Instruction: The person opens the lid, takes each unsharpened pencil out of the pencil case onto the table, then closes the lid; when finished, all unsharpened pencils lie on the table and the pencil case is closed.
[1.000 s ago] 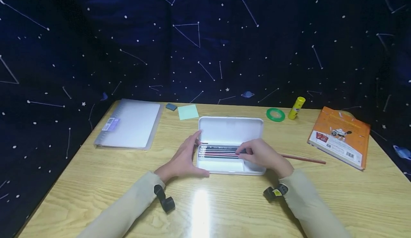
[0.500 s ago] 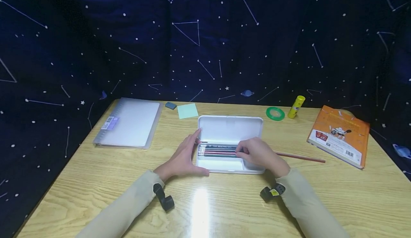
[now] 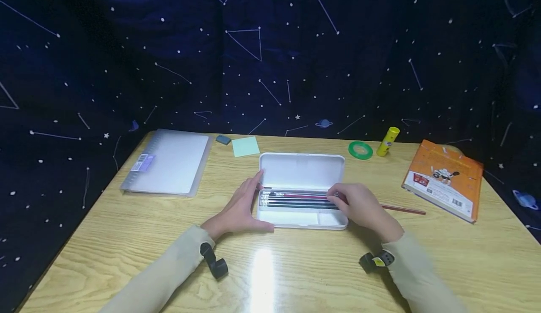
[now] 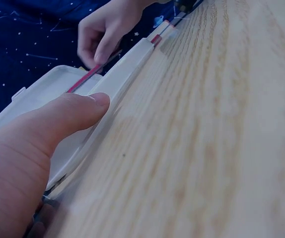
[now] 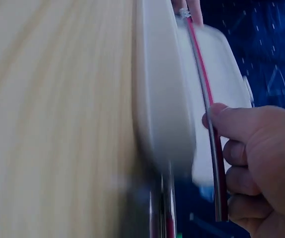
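Note:
A white pencil case (image 3: 300, 193) lies open on the table, several pencils (image 3: 291, 202) in a row inside it. My left hand (image 3: 240, 208) holds the case at its left end, the thumb along the front wall and the fingers toward the hinge side. Between thumb and fingertips my right hand (image 3: 359, 204) pinches a red pencil (image 5: 205, 82). In the right wrist view this pencil slants above the case wall, its silver end toward my left hand. Reddish pencils (image 3: 403, 209) lie on the table at the case's right, partly behind my right hand.
A clear-covered notebook (image 3: 173, 163) lies at left. Along the back are a blue eraser (image 3: 223, 139), green sticky notes (image 3: 245, 146), green tape (image 3: 360, 150) and a yellow glue stick (image 3: 388, 141). An orange book (image 3: 444, 179) lies at right.
My right hand has moved to the right, and the red pencil in its fingers has come up from the row and shifted toward the lid. My left hand stays on the case.

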Demonstrator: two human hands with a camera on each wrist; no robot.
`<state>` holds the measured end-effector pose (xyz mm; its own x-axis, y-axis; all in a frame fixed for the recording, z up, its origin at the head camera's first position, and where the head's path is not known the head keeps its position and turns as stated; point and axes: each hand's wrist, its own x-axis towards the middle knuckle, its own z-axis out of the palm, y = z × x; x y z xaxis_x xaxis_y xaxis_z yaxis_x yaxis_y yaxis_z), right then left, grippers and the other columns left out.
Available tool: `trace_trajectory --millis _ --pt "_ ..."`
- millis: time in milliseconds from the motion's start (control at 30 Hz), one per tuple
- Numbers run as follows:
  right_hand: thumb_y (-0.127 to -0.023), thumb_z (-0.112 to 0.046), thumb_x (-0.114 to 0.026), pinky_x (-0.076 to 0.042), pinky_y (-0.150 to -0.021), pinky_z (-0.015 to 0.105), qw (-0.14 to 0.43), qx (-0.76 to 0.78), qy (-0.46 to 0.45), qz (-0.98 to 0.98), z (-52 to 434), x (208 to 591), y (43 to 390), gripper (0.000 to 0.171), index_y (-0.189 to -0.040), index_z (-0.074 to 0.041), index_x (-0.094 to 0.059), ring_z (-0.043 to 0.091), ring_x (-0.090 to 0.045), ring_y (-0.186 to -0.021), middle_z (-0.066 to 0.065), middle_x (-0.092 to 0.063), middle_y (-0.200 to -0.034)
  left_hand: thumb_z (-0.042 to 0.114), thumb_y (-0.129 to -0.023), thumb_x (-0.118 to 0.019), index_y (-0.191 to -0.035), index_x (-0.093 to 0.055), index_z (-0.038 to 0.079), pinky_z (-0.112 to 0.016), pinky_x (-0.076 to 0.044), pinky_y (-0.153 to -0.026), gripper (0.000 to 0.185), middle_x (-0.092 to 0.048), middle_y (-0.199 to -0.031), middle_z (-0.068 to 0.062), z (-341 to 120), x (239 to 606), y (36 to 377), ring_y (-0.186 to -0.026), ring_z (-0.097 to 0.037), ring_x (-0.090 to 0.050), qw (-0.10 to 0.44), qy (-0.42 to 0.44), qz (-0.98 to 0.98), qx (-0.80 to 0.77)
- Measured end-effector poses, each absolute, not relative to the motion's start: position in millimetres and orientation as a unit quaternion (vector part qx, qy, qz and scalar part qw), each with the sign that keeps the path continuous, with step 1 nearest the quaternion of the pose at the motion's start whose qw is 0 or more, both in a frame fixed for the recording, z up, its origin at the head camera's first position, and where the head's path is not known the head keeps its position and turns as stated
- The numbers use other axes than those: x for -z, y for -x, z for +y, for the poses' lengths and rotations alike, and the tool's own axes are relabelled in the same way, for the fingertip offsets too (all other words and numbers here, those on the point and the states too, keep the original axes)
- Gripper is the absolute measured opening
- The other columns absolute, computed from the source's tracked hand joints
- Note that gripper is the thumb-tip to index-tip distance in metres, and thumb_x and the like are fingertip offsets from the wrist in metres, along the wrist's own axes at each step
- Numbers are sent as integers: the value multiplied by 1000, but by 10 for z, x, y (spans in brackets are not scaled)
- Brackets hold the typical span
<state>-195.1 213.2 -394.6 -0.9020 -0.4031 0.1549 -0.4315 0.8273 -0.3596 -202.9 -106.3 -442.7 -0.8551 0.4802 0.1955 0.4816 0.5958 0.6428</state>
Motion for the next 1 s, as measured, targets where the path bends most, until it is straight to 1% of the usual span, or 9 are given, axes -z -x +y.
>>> trace_trajectory --millis 133,267,533,700,867,1000 --pt "-89 -13 -68 -33 -52 22 61 -217 -191 -955 2454 3983 1857 7 -95 -13 -72 7 -39 -57 -8 -45 -60 58 -53 -86 -156 -2 21 -37 -38 -101 138 -43 -120 3 -1065 4432 2019 -108 -12 -41 0 268 -894 358" --pt "-89 -12 -68 -31 -49 21 91 -215 -169 -957 2785 4031 1755 4 -92 -14 -71 3 -36 -53 -9 -43 -58 59 -53 -85 -156 -1 22 -38 -38 -101 138 -43 -121 4 -1063 4434 2011 -108 -12 -41 -5 265 -896 356" --pt "-87 -9 -69 -27 -46 22 126 -196 -143 -962 3290 4076 1596 4 -91 -11 -71 0 -31 -52 -8 -40 -58 59 -52 -86 -156 -2 23 -42 -38 -103 139 -44 -123 1 -1070 4431 2017 -111 -14 -42 6 268 -892 364" --pt "-85 -5 -70 -27 -46 21 130 -187 -150 -962 3428 4103 1565 6 -90 -9 -71 -1 -31 -52 -9 -41 -58 60 -52 -86 -156 -2 22 -42 -38 -103 139 -44 -123 1 -1066 4432 2022 -111 -14 -42 4 268 -894 360" --pt "-86 -6 -70 -28 -46 21 131 -192 -157 -960 3476 4131 1552 4 -90 -8 -71 -2 -32 -53 -10 -42 -59 60 -52 -86 -156 -2 21 -42 -38 -104 139 -44 -123 0 -1059 4435 2024 -112 -15 -42 2 269 -893 360" --pt "-83 -3 -72 -29 -48 20 131 -199 -167 -957 3491 4173 1566 9 -89 -10 -71 -2 -33 -55 -11 -44 -61 59 -52 -86 -156 -3 22 -41 -38 -102 138 -44 -121 2 -1062 4427 2020 -109 -14 -42 2 266 -894 360"
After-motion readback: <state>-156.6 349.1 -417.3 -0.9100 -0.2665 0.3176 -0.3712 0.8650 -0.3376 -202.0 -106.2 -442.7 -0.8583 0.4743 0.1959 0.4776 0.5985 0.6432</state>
